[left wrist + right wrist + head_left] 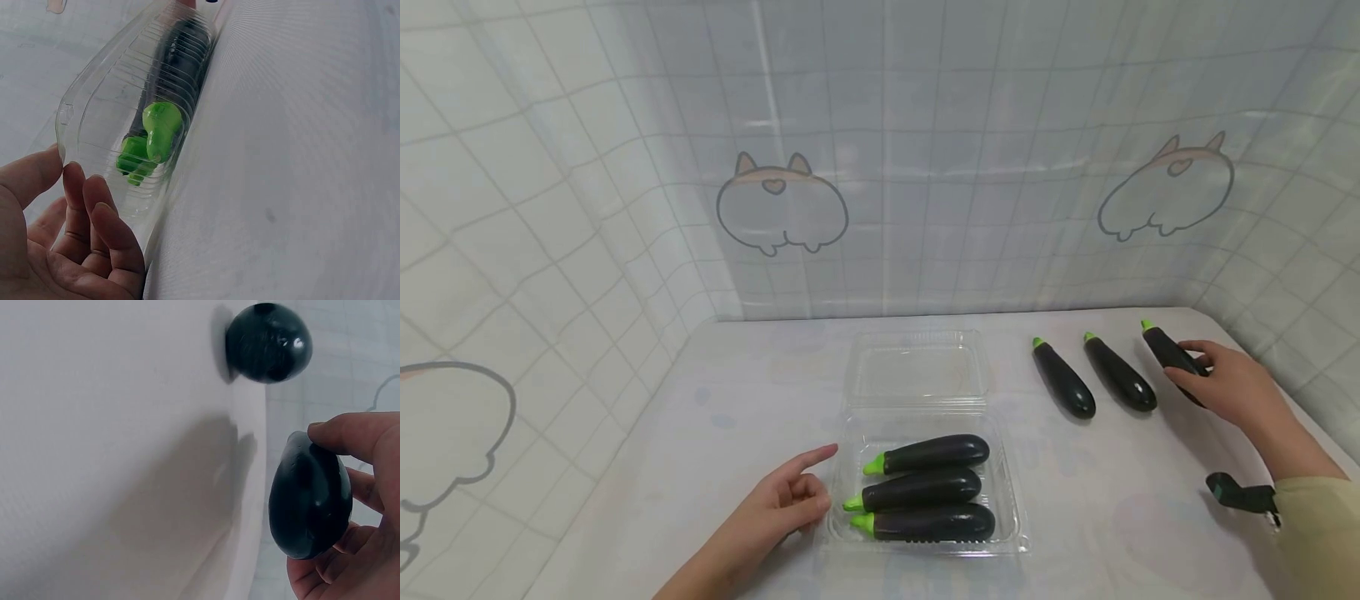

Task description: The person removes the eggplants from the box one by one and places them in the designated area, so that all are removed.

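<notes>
My right hand grips a dark eggplant with a green stem at the table's right side. In the right wrist view this eggplant is held between thumb and fingers, apart from its shadow on the table. Two more eggplants, one nearer and one farther left, lie beside it. A clear plastic clamshell container holds three eggplants side by side, stems to the left. With thumb and fingertips, my left hand pinches the container's left rim.
The container's lid lies folded back behind it. White cloth covers the table, and gridded curtains stand at the back and both sides. A black device sits at my right wrist.
</notes>
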Demonstrator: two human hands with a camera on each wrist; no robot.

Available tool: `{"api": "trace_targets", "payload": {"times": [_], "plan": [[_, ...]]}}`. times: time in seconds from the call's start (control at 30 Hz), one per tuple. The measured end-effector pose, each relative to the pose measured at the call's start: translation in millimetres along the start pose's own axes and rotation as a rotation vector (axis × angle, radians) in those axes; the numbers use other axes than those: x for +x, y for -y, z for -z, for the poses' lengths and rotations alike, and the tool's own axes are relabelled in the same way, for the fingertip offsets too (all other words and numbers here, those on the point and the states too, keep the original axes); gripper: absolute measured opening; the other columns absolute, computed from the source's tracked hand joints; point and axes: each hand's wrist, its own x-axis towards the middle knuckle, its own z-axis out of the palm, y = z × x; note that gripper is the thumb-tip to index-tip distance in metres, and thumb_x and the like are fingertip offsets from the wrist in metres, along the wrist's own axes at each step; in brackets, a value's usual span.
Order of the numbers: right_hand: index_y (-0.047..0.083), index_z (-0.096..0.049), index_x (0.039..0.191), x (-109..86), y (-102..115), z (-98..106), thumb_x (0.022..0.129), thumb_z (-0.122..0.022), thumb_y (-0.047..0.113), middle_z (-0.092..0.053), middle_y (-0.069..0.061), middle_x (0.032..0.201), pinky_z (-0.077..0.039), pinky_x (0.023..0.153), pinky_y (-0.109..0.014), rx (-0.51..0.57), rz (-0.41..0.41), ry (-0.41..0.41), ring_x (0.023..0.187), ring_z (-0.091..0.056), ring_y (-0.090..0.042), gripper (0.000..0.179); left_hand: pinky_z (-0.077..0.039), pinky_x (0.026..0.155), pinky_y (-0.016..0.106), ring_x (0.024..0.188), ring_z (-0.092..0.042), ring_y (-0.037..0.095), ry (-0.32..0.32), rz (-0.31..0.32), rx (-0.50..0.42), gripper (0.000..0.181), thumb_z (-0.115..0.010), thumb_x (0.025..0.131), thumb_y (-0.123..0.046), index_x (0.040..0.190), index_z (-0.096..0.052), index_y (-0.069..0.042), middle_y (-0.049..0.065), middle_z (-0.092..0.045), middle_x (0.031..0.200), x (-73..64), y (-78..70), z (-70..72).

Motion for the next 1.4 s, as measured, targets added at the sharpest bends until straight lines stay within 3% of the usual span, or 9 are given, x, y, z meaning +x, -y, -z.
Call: {"api": "trace_targets", "payload": {"times": [0.53,1.03,1.4], "plan": [[-0.014,-0.045,0.129,10.6,-3,-9,0.094,-0.064,0.039,-0.053,-0.042,0.110,-0.047,0.071,-0.054,-0.050,-0.003,0.045,0.091,-0.057,-0.048,0.067,-0.046,0.069,0.026,0.076,-0.051,0.015,0.022,-0.025,-0.015,0.066,-0.065,0.097,-0.018,0.154,-0.032,-0.011,0.006,-0.057,0.091,0.0,-1.0,0.5],[-0.015,-0.039,0.133,12.4,-7,-14,0.095,-0.058,0.051,-0.051,-0.042,0.112,-0.047,0.069,-0.051,-0.040,-0.030,0.069,0.090,-0.057,-0.047,0.078,-0.046,0.069,0.026,0.076,-0.051,0.013,0.030,-0.046,-0.012,0.065,-0.063,0.098,-0.017,0.155,-0.031,-0.011,0.006,-0.057,0.091,-2.7,-0.1,2.4],[-0.014,-0.034,0.140,8.8,-4,-2,0.097,-0.055,0.053,-0.046,-0.046,0.122,-0.043,0.078,-0.063,-0.010,-0.011,0.072,0.105,-0.050,-0.058,0.083,-0.046,0.069,0.026,0.076,-0.051,0.014,0.011,-0.030,-0.012,0.065,-0.064,0.098,-0.018,0.154,-0.032,-0.012,0.006,-0.057,0.090,-3.0,0.9,1.8]]}}
